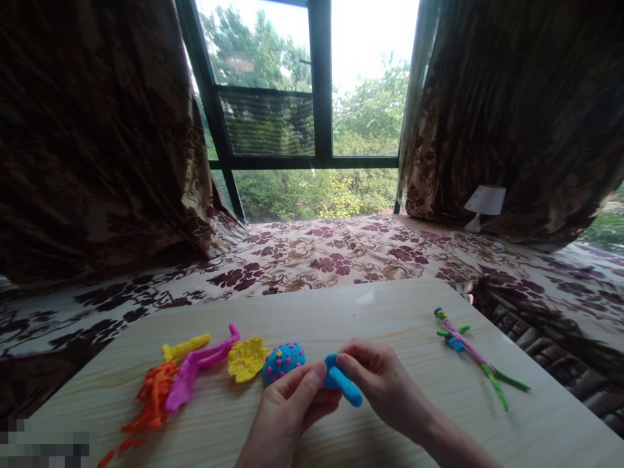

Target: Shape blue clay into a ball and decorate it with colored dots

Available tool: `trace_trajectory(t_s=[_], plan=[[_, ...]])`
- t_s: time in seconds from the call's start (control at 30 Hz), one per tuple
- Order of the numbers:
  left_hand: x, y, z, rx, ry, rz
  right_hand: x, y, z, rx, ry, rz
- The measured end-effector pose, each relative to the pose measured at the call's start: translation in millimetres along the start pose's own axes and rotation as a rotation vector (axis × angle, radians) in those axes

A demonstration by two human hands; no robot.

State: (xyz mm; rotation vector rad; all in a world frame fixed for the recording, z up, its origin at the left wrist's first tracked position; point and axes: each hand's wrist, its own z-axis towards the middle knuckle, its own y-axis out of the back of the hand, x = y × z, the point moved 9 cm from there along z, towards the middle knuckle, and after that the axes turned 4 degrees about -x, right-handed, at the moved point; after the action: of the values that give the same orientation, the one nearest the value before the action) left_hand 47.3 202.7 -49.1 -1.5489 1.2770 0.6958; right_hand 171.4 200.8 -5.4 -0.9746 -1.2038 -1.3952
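Both my hands hold one piece of blue modelling clay (345, 385) above the table. My left hand (297, 396) pinches its left side between thumb and fingers. At the upper right of the piece, the fingers of my right hand (377, 367) are closed on it. A thick rounded end of the clay points down toward me. Just beyond my left hand sits a blue clay dome (284, 361) dotted with pink bits and a yellow one. Next to it lies a crinkled yellow clay piece (246, 359).
Farther left on the pale wooden table (312, 312) lie pink clay (195, 372), a yellow clay roll (186, 347) and tangled orange clay (155, 396). A clay stick figure (470, 351) in pink and green lies at the right. A small lamp (485, 203) stands beyond on the flowered cloth (312, 253).
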Motion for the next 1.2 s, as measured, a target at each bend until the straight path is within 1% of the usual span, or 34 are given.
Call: trace_trajectory(t_s=[0.1,0.23,0.4,0.47,0.57,0.63,0.73,0.87,1.07,1.2], plan=[[0.4,1.1,0.8,0.004,-0.01,0.025,3.4,1.9,0.0,-0.014,0.041,-0.034],[3.9,-0.8,1.2,0.036,0.005,-0.001,7.6,-0.6,-0.3,0.03,0.06,-0.014],[3.6,-6.1,-0.1,0.108,-0.016,0.086,23.7,1.1,-2.6,-0.014,0.213,-0.124],[-0.1,-6.8,-2.2,0.104,-0.013,0.041,20.8,2.1,-1.4,-0.031,0.182,-0.089],[-5.6,-7.3,-4.7,0.083,0.001,-0.093,10.0,1.5,0.8,-0.025,0.075,-0.008],[-6.0,-7.1,-4.3,0.074,0.009,-0.15,7.1,-0.1,0.8,-0.009,0.054,-0.012],[-2.0,-3.5,-0.8,0.049,0.01,-0.1,8.7,1.4,0.0,-0.028,0.081,-0.092],[-4.7,1.7,2.1,0.017,-0.066,0.022,14.8,4.7,-0.4,-0.072,0.151,-0.208],[-5.6,-1.4,0.2,0.044,-0.072,0.006,9.1,-3.2,0.2,0.019,0.093,-0.104],[-6.3,0.0,-0.1,0.029,-0.084,0.026,13.6,-0.5,-2.5,-0.029,0.124,-0.111]])
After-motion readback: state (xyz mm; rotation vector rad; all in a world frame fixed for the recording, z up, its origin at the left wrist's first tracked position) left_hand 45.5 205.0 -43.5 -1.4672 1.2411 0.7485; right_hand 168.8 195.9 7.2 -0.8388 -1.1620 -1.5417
